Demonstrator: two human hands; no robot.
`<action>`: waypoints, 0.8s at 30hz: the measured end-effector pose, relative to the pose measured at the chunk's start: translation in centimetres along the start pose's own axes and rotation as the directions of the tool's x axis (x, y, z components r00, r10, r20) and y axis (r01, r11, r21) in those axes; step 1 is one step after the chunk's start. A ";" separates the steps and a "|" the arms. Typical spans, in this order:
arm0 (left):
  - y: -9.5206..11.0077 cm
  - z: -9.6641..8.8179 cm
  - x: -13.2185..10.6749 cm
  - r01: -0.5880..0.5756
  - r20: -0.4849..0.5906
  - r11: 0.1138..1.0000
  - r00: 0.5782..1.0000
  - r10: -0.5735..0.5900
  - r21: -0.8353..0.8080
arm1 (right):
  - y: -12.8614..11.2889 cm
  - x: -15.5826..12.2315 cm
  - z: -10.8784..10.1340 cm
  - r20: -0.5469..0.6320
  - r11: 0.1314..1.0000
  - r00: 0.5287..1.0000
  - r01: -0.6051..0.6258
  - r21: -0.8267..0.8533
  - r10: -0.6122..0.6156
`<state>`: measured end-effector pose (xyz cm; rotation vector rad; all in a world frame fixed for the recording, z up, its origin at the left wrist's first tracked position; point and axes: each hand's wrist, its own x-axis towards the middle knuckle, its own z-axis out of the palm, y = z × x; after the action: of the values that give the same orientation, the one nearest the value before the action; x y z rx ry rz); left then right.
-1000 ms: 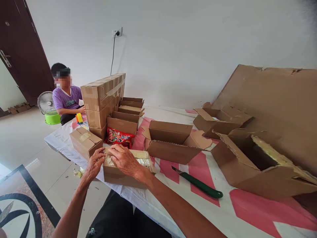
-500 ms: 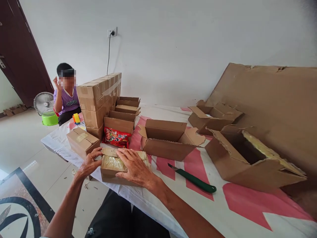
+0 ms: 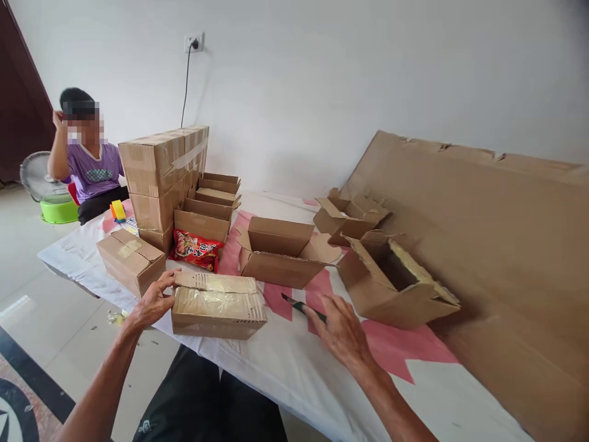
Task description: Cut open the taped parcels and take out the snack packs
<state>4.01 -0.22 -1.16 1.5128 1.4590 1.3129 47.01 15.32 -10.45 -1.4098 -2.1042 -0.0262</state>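
A small cardboard box (image 3: 216,305) with a plastic-wrapped pack showing under its raised flap lies at the near edge of the table (image 3: 294,368). My left hand (image 3: 151,301) grips its left end, thumb on the top edge. My right hand (image 3: 343,331) lies to the right of the box, fingers stretched out over the handle of a green-handled knife (image 3: 298,305). The knife's blade and a bit of green handle show; the rest is hidden under my fingers.
Open cardboard boxes (image 3: 280,252) (image 3: 391,282) (image 3: 352,215) stand behind the knife. At the left are a sealed box (image 3: 131,258), a stack of sealed boxes (image 3: 161,166) and a red snack packet (image 3: 196,248). A large cardboard sheet (image 3: 483,245) leans at the right. A person in purple (image 3: 92,169) sits far left.
My right hand left the top of the small box and moved right onto the knife. The left hand stayed at the box's left end. The view swung right.
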 end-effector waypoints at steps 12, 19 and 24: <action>0.1 0.2 -1.4 0.050 0.028 0.998 0.998 -0.049 -0.039 | 4.9 -3.6 1.3 0.191 0.983 0.966 -0.181 0.020 0.174; 0.2 -0.1 -1.5 0.083 0.042 0.996 0.996 -0.085 0.039 | -4.7 -1.4 -6.4 0.223 0.829 0.940 -0.333 0.449 0.258; 0.3 0.0 -1.6 0.071 0.069 0.997 0.995 -0.072 0.006 | -13.3 2.4 -10.3 0.299 0.810 0.937 -0.030 0.586 -0.182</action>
<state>4.35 -1.82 -1.21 1.4799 1.4591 1.2049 39.85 8.08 3.15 -0.9920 -2.1656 0.8276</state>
